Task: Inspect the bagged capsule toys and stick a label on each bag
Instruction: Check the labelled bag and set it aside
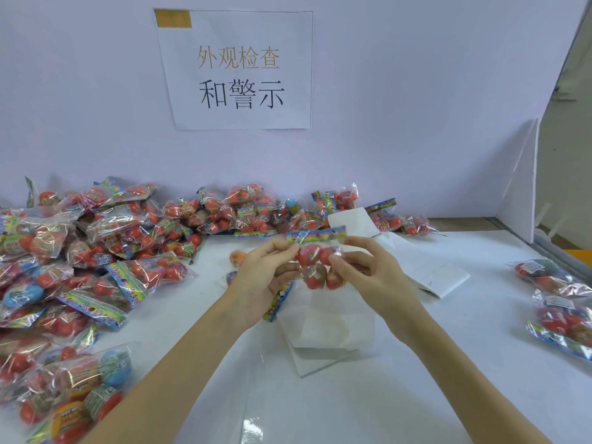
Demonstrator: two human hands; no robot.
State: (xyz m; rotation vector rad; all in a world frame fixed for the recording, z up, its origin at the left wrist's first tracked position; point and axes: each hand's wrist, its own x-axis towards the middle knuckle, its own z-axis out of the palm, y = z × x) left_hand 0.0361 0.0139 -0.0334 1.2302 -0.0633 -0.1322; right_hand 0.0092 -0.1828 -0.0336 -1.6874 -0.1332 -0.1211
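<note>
While raised above the white table (416,363), one bag of red capsule toys (317,264) is pinched between left hand (262,277) and right hand (368,270) | unsorted bag heap (80,251) is piled left and along the wall | done bags (560,302) are laid at right | label sheets (326,331) are spread beneath the hands | printed sign (240,72) is posted on the wall.

We see a pale lilac wall (400,91) with a white paper sign (243,72) taped up, a white counter (448,363) below, and a white side partition (525,184) at right.
</note>
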